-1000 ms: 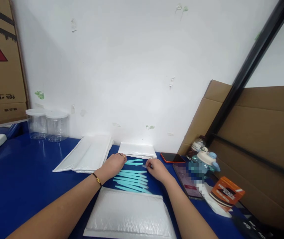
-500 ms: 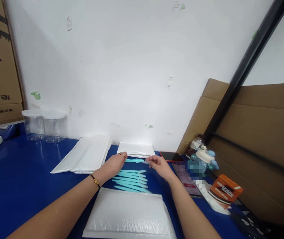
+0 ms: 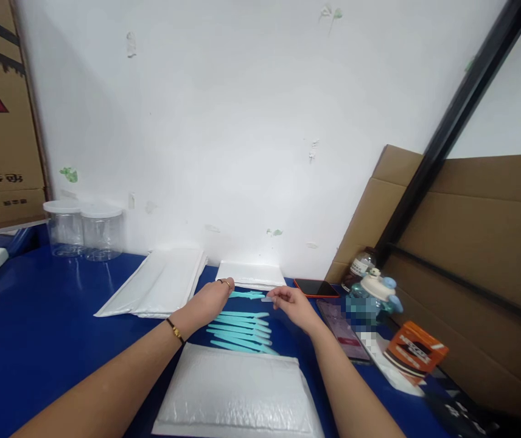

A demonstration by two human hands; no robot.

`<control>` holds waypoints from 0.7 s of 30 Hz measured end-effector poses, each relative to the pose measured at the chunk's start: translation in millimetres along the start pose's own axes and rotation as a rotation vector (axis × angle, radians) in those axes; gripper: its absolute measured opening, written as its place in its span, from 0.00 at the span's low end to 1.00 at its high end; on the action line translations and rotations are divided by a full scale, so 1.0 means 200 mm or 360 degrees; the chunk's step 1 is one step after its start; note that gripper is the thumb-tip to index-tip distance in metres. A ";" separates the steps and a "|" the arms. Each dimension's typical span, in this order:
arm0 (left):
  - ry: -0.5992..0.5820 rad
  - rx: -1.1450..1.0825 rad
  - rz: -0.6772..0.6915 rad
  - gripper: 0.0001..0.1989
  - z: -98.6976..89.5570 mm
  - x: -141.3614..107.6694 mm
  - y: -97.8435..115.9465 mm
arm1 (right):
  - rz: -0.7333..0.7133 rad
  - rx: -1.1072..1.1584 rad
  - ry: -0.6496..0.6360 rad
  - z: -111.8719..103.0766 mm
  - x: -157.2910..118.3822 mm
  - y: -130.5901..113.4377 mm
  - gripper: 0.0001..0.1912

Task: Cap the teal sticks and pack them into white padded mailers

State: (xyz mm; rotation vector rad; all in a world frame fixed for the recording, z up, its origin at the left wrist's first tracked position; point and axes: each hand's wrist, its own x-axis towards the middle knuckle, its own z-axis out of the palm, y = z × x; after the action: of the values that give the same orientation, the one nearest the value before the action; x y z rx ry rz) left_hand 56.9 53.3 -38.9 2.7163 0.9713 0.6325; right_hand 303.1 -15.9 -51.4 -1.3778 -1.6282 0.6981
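Upper blue sticks [image 3: 248, 295], between the hands, have closed together. Left hand [image 3: 210, 303] curled at 9 o'clock—hold hidden; right [image 3: 292, 304] pinches clear strip [image 3: 266, 298] at 3 o'clock—presumably for alignment.

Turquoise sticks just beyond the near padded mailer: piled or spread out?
Spread out: the turquoise sticks lie in a row on the blue table, blue showing between several of them.

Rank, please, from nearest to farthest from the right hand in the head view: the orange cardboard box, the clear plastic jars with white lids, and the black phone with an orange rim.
1. Orange-rimmed phone: just beyond the right hand, slightly right.
2. Orange box: farther right, toward the camera.
3. Clear jars: far left, by the wall.
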 end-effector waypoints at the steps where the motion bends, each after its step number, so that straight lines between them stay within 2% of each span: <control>1: -0.0001 -0.0011 0.0002 0.11 0.00 0.00 0.00 | -0.0004 0.0012 0.0004 0.00 0.00 0.00 0.11; 11: -0.0009 -0.0028 0.0057 0.11 0.04 -0.01 0.05 | -0.0018 0.0078 -0.0107 0.05 0.01 0.00 0.10; 13: -0.0020 0.0020 0.0028 0.12 0.04 -0.01 0.06 | -0.0012 -0.0101 -0.0023 0.02 0.01 0.02 0.11; 17: -0.0052 0.0128 0.0005 0.12 0.04 -0.01 0.05 | 0.0001 -0.0747 0.0336 -0.06 0.01 0.09 0.10; 21: 0.0046 0.0163 -0.0162 0.11 0.05 0.00 0.00 | 0.0073 -0.0992 0.0299 -0.08 0.02 0.14 0.06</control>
State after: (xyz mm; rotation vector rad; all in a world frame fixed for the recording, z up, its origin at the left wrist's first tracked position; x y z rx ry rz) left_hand 61.1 53.6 -48.2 2.7305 1.1715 0.6208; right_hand 330.5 -6.9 -67.4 -1.8552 -1.7358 0.0639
